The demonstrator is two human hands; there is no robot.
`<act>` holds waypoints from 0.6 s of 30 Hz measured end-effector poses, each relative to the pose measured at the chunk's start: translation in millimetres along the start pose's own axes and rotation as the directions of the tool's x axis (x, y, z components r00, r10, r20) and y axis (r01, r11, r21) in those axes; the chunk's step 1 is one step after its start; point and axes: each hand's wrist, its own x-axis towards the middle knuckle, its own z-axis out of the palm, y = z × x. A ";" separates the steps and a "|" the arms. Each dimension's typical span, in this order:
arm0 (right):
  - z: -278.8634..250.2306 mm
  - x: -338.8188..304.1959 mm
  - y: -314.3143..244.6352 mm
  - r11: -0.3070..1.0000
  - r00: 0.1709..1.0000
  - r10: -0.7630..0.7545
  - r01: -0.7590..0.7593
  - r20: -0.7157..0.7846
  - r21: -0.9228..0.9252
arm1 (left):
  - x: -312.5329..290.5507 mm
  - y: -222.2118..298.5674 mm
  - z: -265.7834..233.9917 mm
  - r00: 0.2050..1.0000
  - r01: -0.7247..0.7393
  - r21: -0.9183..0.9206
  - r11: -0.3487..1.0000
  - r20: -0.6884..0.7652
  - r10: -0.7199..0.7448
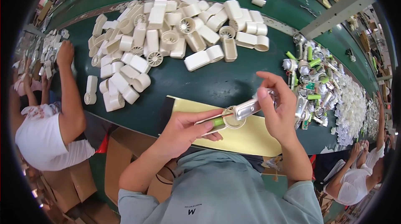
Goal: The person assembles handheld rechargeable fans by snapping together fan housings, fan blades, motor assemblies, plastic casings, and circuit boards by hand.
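My left hand (179, 132) is closed around a white plastic housing (234, 125) with a round end, held low over a yellow sheet (257, 135). A green cylindrical battery (218, 121) lies in the housing's narrow part, and a thin red wire runs from it toward the round end. Just to the right, my right hand (279, 109) grips a shiny silver casing part (247, 109) between thumb and fingers. Its left end overlaps the housing's round end; whether the two touch I cannot tell. My right fingers partly hide its other end.
A heap of white fan housings (156, 15) covers the far side of the green table. At right lie silver assemblies with green batteries (314, 62) and a pile of translucent pieces (351, 103). A metal post (336, 13) rises behind. People work at left (50, 136) and right (355, 178).
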 end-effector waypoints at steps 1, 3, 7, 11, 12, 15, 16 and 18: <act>7.0 0.2 3.9 0.979 0.984 -0.167 0.159 -0.058 -0.124 | -2.9 4.5 -5.8 1.000 -0.010 -0.041 0.999 -0.018 0.009; 25.7 -8.0 3.1 0.911 0.942 -0.326 0.290 -0.080 -0.293 | -12.0 9.9 -27.7 0.995 -0.084 -0.166 0.983 -0.073 0.072; 99.2 -50.8 3.3 0.896 0.906 -0.368 0.406 0.211 -0.179 | -4.5 20.6 -57.8 0.927 -0.315 -0.118 0.942 -0.248 0.280; 163.3 -52.5 -6.1 0.924 0.929 -0.316 0.347 0.192 -0.161 | 7.8 4.7 -68.4 0.872 -0.300 -0.007 0.954 -0.407 0.271; 169.1 -51.0 -5.2 0.941 0.951 -0.268 0.293 0.156 -0.169 | 10.0 -0.3 -69.5 0.841 -0.394 0.054 0.918 -0.383 0.383; 177.9 -44.7 -0.9 0.955 0.963 -0.229 0.250 0.143 -0.158 | 2.6 -14.3 -64.9 0.661 -0.590 0.136 0.796 -0.484 0.573; 179.1 -42.6 -0.9 0.953 0.960 -0.236 0.259 0.151 -0.158 | 0.0 -19.4 -61.6 0.596 -0.620 0.145 0.771 -0.552 0.583; 180.9 -43.6 -2.9 0.957 0.966 -0.219 0.240 0.136 -0.164 | -2.6 -29.9 -54.9 0.468 -0.655 0.190 0.731 -0.658 0.590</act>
